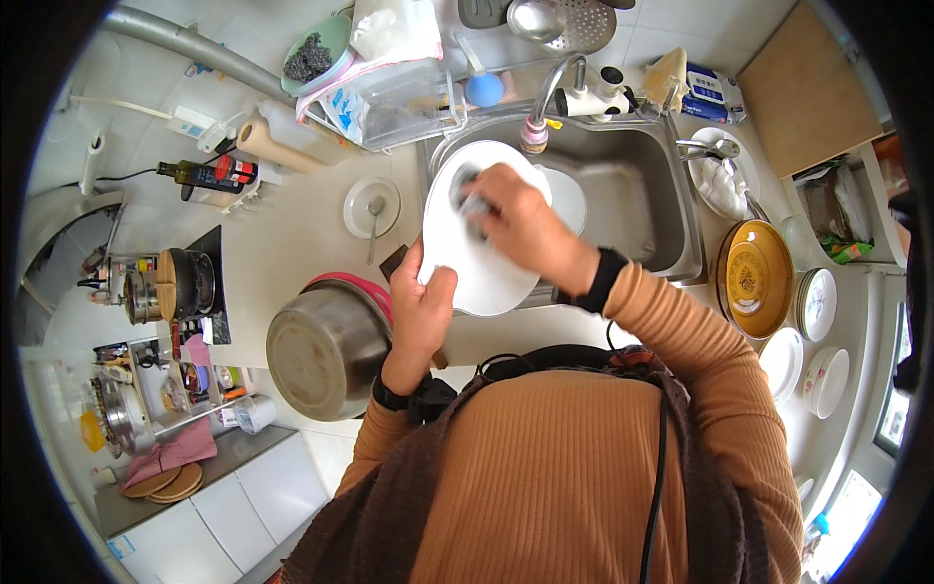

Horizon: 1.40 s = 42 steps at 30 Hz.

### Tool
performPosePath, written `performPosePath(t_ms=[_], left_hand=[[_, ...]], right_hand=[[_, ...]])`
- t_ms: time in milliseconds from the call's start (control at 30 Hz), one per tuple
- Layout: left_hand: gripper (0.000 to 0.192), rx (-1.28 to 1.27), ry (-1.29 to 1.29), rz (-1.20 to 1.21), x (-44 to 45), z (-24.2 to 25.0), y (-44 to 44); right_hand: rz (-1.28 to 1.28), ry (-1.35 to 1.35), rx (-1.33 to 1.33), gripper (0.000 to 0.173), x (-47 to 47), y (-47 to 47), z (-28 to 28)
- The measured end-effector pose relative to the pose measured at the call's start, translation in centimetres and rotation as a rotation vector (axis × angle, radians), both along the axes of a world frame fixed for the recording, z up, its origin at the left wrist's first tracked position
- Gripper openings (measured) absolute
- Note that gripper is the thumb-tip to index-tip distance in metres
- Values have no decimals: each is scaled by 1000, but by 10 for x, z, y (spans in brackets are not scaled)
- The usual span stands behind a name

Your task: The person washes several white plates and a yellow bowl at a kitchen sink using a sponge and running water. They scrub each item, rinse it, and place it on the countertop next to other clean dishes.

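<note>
My left hand (427, 303) grips the near left rim of a large white plate (481, 274), thumb on top. The plate is held tilted over the left part of a steel sink (627, 197). On its upper face my right hand (511, 212) presses a grey scouring pad (471, 193), blurred and partly hidden by the fingers. Behind the plate, a second white dish (568, 197) shows in the sink, its rest covered. The faucet (562, 80) with a pink nozzle (535, 136) hangs just beyond the plate. No running water can be made out.
Left of the sink lie a small plate (354, 212) with a spoon and an upturned steel pot (314, 358) near the counter edge. To the right stand brown plates (759, 277), stacked bowls (817, 303) and a plate (708, 146) with cutlery. A wire rack (416, 139) sits behind.
</note>
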<state>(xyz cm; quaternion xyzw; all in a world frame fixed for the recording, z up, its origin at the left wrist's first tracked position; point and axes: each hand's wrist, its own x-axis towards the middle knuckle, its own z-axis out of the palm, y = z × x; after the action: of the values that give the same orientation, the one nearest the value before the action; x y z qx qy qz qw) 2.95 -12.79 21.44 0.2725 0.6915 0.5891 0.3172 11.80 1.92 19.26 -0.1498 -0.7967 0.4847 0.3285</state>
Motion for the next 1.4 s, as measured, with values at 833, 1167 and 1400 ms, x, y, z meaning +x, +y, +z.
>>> performPosePath(t_ms=[833,1167,1400], left_hand=[[40,105,29,-105,4,22,8],[33,263,-16,22,8,36,14],[37,291,-131,90,8,40,21]], right_hand=[[-243,109,107,22,4,11,26],[-26,76,54,24,31,-5,32],[-117,-10,215,36,43,-12,31]])
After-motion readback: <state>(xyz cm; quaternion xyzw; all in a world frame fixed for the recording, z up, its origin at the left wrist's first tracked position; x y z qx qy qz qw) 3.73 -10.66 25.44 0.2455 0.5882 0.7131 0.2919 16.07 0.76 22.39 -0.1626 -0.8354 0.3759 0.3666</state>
